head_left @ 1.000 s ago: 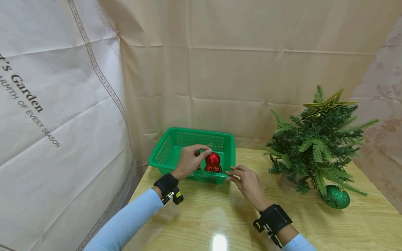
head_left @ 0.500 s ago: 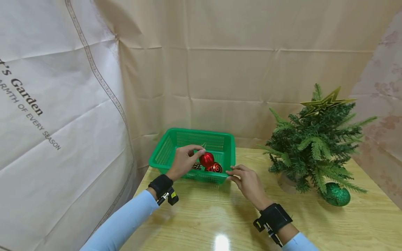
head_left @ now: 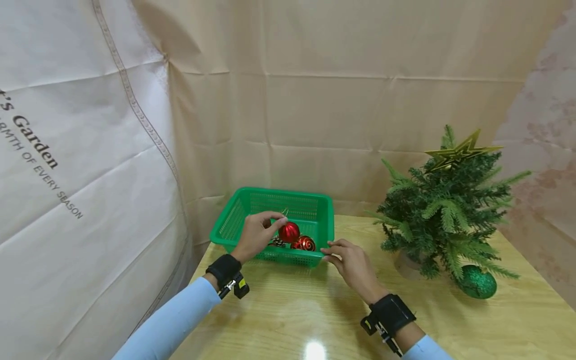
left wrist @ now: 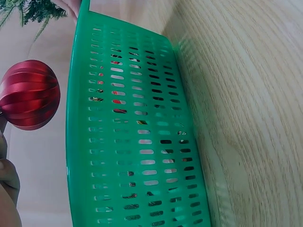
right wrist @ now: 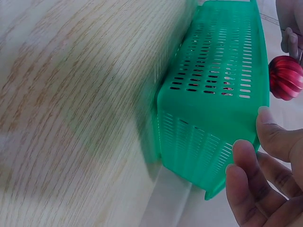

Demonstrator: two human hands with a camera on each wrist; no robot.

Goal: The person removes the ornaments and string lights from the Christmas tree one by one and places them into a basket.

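Note:
Between thumb and fingertips, my left hand (head_left: 254,235) pinches a red ribbed Christmas bauble (head_left: 289,232) near its top, with a thin hanging loop sticking up above. The bauble hangs above the rim level of a green plastic basket (left wrist: 118,165), as the left wrist view shows. Below it in the basket lie a red bauble with a swirl pattern (head_left: 307,243) and a pine cone (head_left: 278,242), partly hidden by the front wall. My right hand (head_left: 353,265) grips the basket's near right corner, thumb on the rim and fingers around the outside in the right wrist view.
On the right of the wooden table (head_left: 279,310) stands a small artificial Christmas tree (head_left: 445,215) with a gold star (head_left: 463,151) at its top. A green glittery bauble (head_left: 478,282) is low at its front right. Beige cloth (head_left: 324,110) hangs close behind the basket.
My left hand has moved left with the red ribbed bauble, and the pine cone and swirl bauble below have come into fuller view. My right hand has stayed on the basket's corner.

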